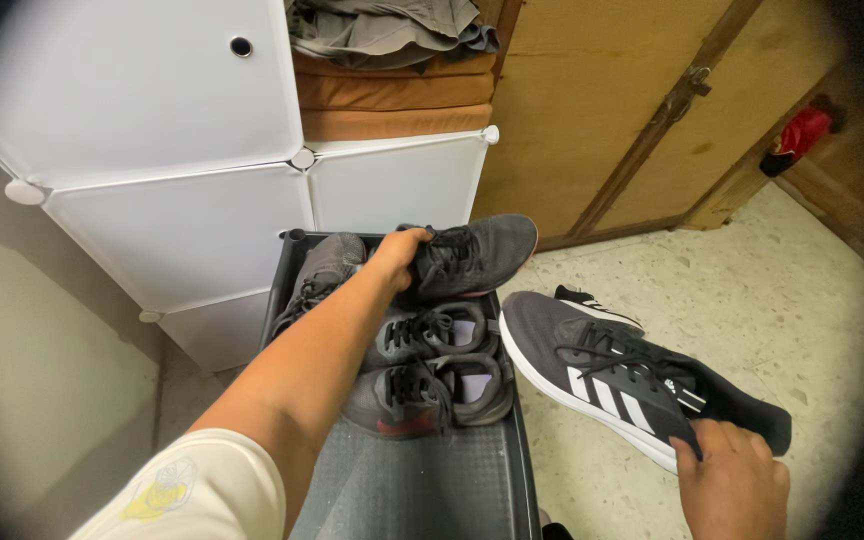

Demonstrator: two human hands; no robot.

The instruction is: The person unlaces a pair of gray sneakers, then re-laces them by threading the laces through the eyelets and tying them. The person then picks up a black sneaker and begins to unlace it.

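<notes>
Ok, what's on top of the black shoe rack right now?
On the black shoe rack sit a grey pair of sneakers, another grey shoe at the back, and a dark shoe held by the left hand. The arm covers part of the shelf.

A dark shoe rack shelf (422, 490) carries 2 grey sneakers (432, 370) side by side. Its near part lies bare. Right of it, speckled floor (752, 290).

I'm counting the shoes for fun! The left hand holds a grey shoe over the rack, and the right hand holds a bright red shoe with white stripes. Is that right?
Not quite. The shoe in the right hand is black with white stripes, not bright red; the head view shows it. The left hand does hold a grey shoe over the rack.
</notes>
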